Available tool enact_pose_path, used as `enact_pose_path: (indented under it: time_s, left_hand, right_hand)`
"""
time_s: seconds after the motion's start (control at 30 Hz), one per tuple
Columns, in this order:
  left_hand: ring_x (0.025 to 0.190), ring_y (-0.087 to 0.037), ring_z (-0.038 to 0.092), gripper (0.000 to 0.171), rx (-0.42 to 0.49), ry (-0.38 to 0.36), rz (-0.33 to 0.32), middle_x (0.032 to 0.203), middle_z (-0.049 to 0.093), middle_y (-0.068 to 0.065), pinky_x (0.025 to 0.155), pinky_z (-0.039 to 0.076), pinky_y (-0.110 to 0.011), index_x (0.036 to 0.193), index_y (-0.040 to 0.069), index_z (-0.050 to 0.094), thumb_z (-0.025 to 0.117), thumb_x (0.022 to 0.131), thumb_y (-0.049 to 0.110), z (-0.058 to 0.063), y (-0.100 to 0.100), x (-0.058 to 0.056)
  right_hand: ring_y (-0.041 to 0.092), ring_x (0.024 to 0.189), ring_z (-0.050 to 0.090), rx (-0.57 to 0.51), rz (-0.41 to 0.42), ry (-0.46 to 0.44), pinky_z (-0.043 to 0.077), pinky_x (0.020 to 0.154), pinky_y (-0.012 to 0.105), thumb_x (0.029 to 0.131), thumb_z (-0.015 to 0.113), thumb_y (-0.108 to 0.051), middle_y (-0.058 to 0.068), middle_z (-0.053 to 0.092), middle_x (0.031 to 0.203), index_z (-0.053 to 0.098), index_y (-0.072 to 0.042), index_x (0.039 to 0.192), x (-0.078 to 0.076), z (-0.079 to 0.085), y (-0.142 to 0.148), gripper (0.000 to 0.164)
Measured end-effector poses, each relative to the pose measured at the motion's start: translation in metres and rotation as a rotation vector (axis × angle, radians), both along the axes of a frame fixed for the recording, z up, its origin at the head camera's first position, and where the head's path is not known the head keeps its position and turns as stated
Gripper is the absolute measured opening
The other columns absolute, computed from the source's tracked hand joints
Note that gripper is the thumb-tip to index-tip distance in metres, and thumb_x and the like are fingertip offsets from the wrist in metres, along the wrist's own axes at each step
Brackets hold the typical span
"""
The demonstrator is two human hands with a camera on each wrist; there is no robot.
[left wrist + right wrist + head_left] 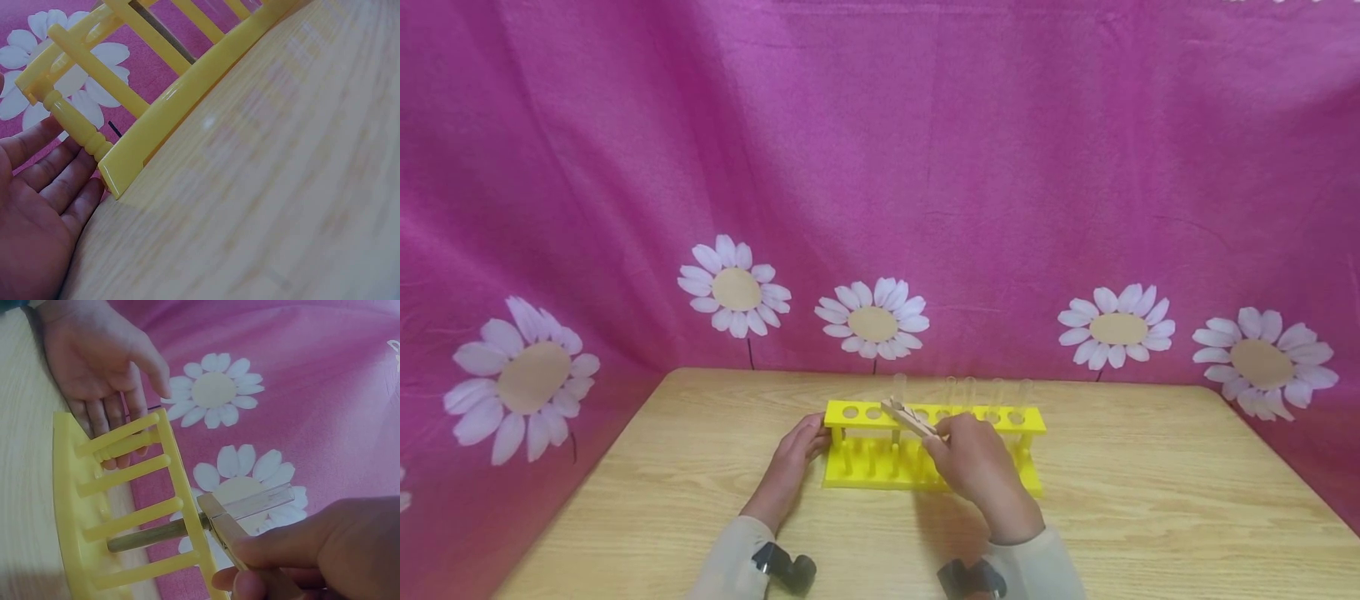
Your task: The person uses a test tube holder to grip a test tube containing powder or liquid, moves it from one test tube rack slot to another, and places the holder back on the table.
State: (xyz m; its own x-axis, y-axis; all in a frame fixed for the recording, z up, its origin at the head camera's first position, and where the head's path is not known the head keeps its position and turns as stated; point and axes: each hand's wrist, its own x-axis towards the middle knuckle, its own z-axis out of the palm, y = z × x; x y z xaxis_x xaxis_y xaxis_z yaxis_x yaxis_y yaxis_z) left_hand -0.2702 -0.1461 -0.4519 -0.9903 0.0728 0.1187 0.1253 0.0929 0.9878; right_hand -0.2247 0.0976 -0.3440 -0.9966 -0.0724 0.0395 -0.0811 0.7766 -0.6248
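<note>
My right hand (pixel 979 465) grips a wooden test tube clamp (pixel 910 418), thumb and fingers on its handles. The clamp's jaws are around a glass test tube (pixel 262 501), just above the top bar of a yellow test tube rack (pixel 868 482). That tube stands through a hole of the rack, its lower part filled with dark greenish-brown liquid (pixel 147 537). At the rack's left end is my left hand (pixel 792 465), palm turned inward. Its fingers (pixel 65 181) reach out straight to the end post (pixel 78 128), with the thumb apart.
Several clear test tubes (pixel 997 392) stand in the right half of the rack, partly behind my right hand. Upright pegs (pixel 871 460) rise from its base. A pink curtain (pixel 925 167) with white flowers hangs behind the wooden table (pixel 1150 483).
</note>
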Motion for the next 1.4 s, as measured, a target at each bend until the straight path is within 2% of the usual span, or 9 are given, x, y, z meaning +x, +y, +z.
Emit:
enact_pose_path:
  time_s: [0.43,0.93,1.4]
  left_hand:
    - [0.125,-0.032,0.050,0.058,-0.001,0.003,-0.006,0.133,0.054,-0.016,0.112,0.034,-0.047,0.138,0.003,0.048,0.032,0.103,0.047,0.0021,0.0001,0.0016]
    - [0.126,-0.031,0.050,0.057,-0.004,-0.008,0.000,0.134,0.054,-0.015,0.112,0.034,-0.047,0.138,0.005,0.048,0.032,0.103,0.047,0.0031,0.0006,0.0027]
    - [0.125,-0.031,0.050,0.055,-0.015,-0.014,0.009,0.132,0.055,-0.014,0.112,0.035,-0.047,0.137,0.005,0.049,0.032,0.104,0.045,0.0041,0.0014,0.0025]
  right_hand:
    - [0.018,0.054,0.044,-0.013,-0.004,0.019,0.038,0.046,0.025,0.091,0.061,-0.016,0.005,0.051,0.063,0.068,-0.004,0.086,-0.0024,-0.0030,-0.0014,0.015]
    - [0.018,0.056,0.045,-0.007,0.000,0.034,0.040,0.048,0.026,0.091,0.063,-0.017,0.005,0.053,0.067,0.070,-0.001,0.096,-0.0028,-0.0043,-0.0026,0.017]
    - [0.018,0.054,0.045,-0.027,0.005,0.021,0.039,0.046,0.025,0.091,0.063,-0.018,0.005,0.052,0.064,0.070,-0.003,0.093,-0.0037,-0.0043,-0.0024,0.016]
